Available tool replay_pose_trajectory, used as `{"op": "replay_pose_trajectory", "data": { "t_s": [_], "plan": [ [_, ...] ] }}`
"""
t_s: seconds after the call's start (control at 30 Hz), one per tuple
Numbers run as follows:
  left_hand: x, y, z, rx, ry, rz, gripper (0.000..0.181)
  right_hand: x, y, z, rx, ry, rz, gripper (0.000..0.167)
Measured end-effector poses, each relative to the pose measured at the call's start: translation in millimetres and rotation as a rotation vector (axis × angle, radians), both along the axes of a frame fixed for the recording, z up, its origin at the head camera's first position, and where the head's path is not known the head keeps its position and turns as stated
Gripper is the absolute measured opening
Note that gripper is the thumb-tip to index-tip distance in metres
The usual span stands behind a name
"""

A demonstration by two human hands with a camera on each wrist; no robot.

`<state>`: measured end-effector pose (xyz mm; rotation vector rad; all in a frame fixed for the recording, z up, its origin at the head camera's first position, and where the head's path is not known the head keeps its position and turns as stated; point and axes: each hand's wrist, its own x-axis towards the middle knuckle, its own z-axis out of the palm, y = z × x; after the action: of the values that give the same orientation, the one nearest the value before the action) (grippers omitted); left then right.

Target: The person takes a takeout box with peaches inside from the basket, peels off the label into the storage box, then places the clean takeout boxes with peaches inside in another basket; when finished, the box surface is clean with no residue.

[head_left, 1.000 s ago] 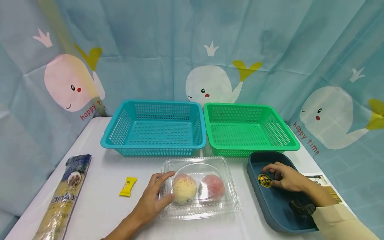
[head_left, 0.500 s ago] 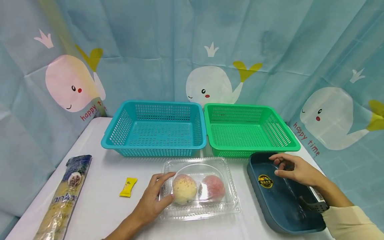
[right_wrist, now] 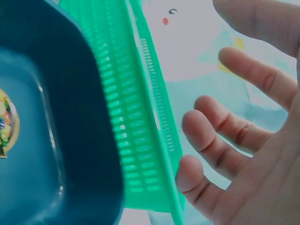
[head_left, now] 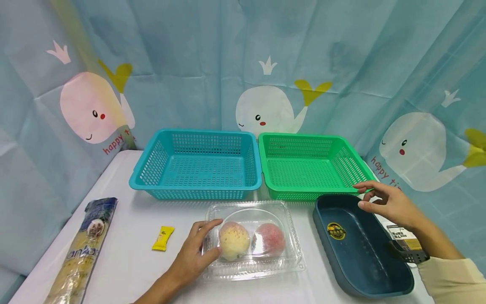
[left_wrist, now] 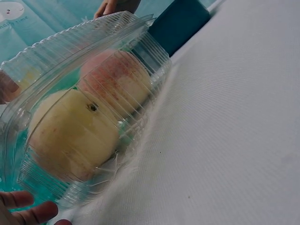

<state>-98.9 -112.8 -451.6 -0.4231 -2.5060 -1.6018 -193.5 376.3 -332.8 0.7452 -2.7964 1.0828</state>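
Observation:
My left hand point(head_left: 197, 253) rests at the left side of a clear plastic clamshell box point(head_left: 262, 266). Its fingers are spread and lightly bent against the lid. Two peaches sit inside: a yellowish peach point(head_left: 234, 240) and a pinker peach point(head_left: 269, 239); both show through the ribbed wall in the left wrist view. My right hand point(head_left: 395, 207) hovers over the far right edge of a dark blue tray point(head_left: 364, 249), holding nothing. In the right wrist view its fingers point(right_wrist: 199, 129) are loosely bent and apart from the tray, which has a round fruit sticker point(head_left: 336, 231).
A blue basket point(head_left: 195, 185) and a green basket point(head_left: 269, 181) stand side by side at the back. A yellow wrapped packet point(head_left: 163, 237) and a long noodle packet point(head_left: 81, 253) lie on the left. A printed packet point(head_left: 404, 236) lies partly hidden beneath my right forearm.
My right hand has moved up and to the right, from inside the dark blue tray to above its far right edge. My left hand has stayed on the clamshell box.

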Motion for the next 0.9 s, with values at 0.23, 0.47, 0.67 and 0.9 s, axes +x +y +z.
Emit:
{"op": "replay_pose_trajectory", "data": {
  "t_s": [0.23,0.47,0.67,0.9],
  "plan": [
    [0.3,0.1,3.0,0.022,-0.033,0.007,0.060,-8.0,9.9,5.8,-0.013,0.056,-0.072,0.050],
    [0.7,-0.6,12.0,0.053,-0.081,0.016,0.060,-15.2,14.0,7.9,-0.001,0.096,-0.161,0.049],
    [1.7,-1.6,21.0,0.146,-0.188,0.014,0.058,-19.2,17.9,6.9,0.063,0.098,-0.255,0.048],
    [1.0,-0.8,26.5,0.251,-0.312,-0.003,0.059,-25.2,27.4,-1.3,0.042,0.059,-0.302,0.049]
  ]
}}
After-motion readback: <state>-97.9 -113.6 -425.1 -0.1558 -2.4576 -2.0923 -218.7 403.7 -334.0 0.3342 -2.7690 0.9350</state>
